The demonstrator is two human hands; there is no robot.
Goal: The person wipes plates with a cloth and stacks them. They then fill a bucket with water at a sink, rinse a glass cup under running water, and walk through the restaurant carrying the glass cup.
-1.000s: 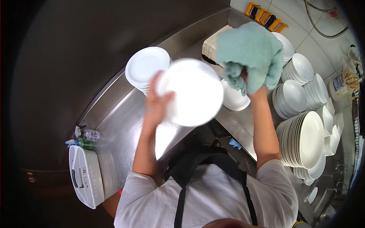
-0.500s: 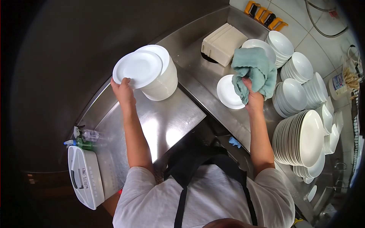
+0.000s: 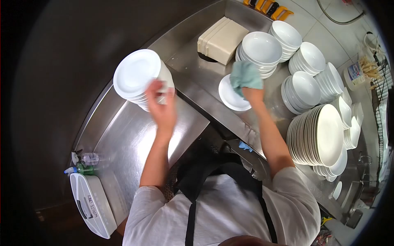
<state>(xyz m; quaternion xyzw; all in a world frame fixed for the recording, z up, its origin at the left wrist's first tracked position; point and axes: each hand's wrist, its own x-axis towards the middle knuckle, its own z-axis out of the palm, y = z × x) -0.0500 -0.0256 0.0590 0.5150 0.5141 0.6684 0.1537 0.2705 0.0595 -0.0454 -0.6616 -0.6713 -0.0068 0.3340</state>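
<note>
My left hand (image 3: 162,107), slightly blurred, is in front of a tall stack of white plates (image 3: 135,73) on the left metal counter. Its fingers look apart, with nothing held between them. A crumpled green cloth (image 3: 245,76) is gripped in my right hand (image 3: 253,94). That cloth covers the right part of a small white plate (image 3: 229,93) lying on the right counter. Just behind the cloth stands a stack of white bowls (image 3: 262,48).
Several more bowl stacks (image 3: 305,88) and a stack of large plates (image 3: 324,135) line the right side. A beige box (image 3: 221,39) sits farther back. At lower left are spray bottles (image 3: 84,169) and a lidded bin marked "WASTE ONLY" (image 3: 90,209).
My left hand has let go of the plate, now atop the left stack, and moved right. My right hand has lowered the cloth onto the small plate. The view has shifted slightly.
</note>
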